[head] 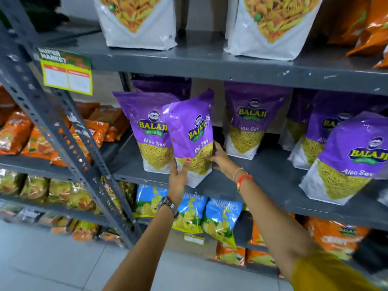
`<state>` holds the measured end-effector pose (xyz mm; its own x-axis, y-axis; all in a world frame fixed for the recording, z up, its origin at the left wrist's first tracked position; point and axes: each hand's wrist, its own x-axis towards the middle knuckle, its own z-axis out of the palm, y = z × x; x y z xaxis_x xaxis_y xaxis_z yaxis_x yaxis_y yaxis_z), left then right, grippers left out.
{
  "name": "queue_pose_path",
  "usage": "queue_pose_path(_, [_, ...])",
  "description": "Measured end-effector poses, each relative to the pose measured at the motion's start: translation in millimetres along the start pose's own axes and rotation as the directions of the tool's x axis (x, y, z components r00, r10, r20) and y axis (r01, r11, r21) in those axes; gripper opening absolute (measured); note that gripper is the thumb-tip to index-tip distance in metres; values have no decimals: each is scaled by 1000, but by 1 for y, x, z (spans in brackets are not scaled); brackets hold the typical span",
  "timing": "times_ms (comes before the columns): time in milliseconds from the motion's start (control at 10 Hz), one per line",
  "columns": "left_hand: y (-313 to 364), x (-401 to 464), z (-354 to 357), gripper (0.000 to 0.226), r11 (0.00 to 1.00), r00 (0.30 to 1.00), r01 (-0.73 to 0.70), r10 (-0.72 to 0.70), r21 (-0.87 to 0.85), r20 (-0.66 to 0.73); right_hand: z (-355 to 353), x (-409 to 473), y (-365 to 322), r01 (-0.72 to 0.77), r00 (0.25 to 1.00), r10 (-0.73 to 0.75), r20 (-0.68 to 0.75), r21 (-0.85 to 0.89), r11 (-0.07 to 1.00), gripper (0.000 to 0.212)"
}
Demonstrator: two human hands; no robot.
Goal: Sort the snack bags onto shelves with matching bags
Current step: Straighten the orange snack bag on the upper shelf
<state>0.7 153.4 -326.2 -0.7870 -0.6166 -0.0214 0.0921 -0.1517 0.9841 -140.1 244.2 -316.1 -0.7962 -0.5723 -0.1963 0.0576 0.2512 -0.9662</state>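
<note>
the left hand grips the lower left edge of a purple aloo sev bag, thumb across the front, fingers closed around the back. the right hand presses against the bag's lower right side, fingers curled behind it. the bag is tilted, top leaning right, its base at the front edge of the grey middle shelf; whether the base rests on the shelf cannot be told. a wristwatch sits on the left wrist; a red band and a thin bangle sit on the right wrist.

just left and behind stands a matching purple bag, upright and touching the held one. further matching bags stand to the right on the same shelf. the shelf above carries white bags. the shelf below holds blue bags. orange bags fill the rack to the left.
</note>
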Motion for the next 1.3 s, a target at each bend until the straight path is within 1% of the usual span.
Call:
queue_pose_path(100, [-2, -1, 3, 51, 1000, 999, -22, 22, 2, -38, -6, -3, 2, -22, 999, 23, 49, -17, 1000, 61])
queue_pose_path(200, [-2, 1, 9, 54, 996, 995, -87, 86, -19, -46, -15, -8, 4, 12, 997, -11, 77, -5, 1000, 51])
queue_pose_path(300, [0, 13, 14, 42, 990, 990, -140, 140, 25, 8, -25, -19, 10, 69, 998, -69, -15, 30, 997, 48])
queue_pose_path(400, [2, 28, 24, 27, 994, 992, -87, 81, 66, 98, -36, -31, 20, 145, 977, -132, -165, 73, 987, 48])
queue_pose_path(500, [0, 36, 41, 18, 998, 979, -21, 9, 60, 205, -48, -41, 25, 208, 918, -176, -355, 53, 977, 47])
queue_pose_path(600, [-4, 39, 62, 12, 998, 961, 21, -37, 61, 275, -65, -43, 37, 184, 842, -170, -512, -25, 983, 59])
queue_pose_path(700, [-8, 43, 80, 11, 997, 950, 36, -54, 65, 307, -80, -46, 47, 168, 784, -164, -598, -49, 985, 58])
queue_pose_path(800, [-15, 45, 95, 7, 996, 941, 14, -44, 88, 337, -85, -54, 54, 169, 740, -158, -654, -47, 984, 58])
queue_pose_path(900, [-20, 43, 101, 10, 995, 934, 36, -68, 98, 352, -83, -67, 55, 157, 713, -148, -685, -51, 986, 43])
queue_pose_path(1000, [-20, 44, 103, 21, 992, 928, 60, -97, 113, 359, -79, -73, 49, 154, 697, -150, -702, -58, 986, 40])
queue_pose_path(1100, [-14, 43, 105, 21, 985, 927, 90, -136, 145, 350, -77, -77, 42, 150, 702, -146, -697, -56, 987, 42])
queue_pose_path(1200, [-17, 46, 104, 22, 987, 927, 79, -125, 143, 354, -77, -77, 38, 142, 723, -137, -677, -49, 989, 59])
queue_pose_path(1300, [-14, 39, 106, 29, 991, 944, -1, -43, 130, 328, -68, -90, 27, 128, 704, -93, -704, -3, 992, 87])
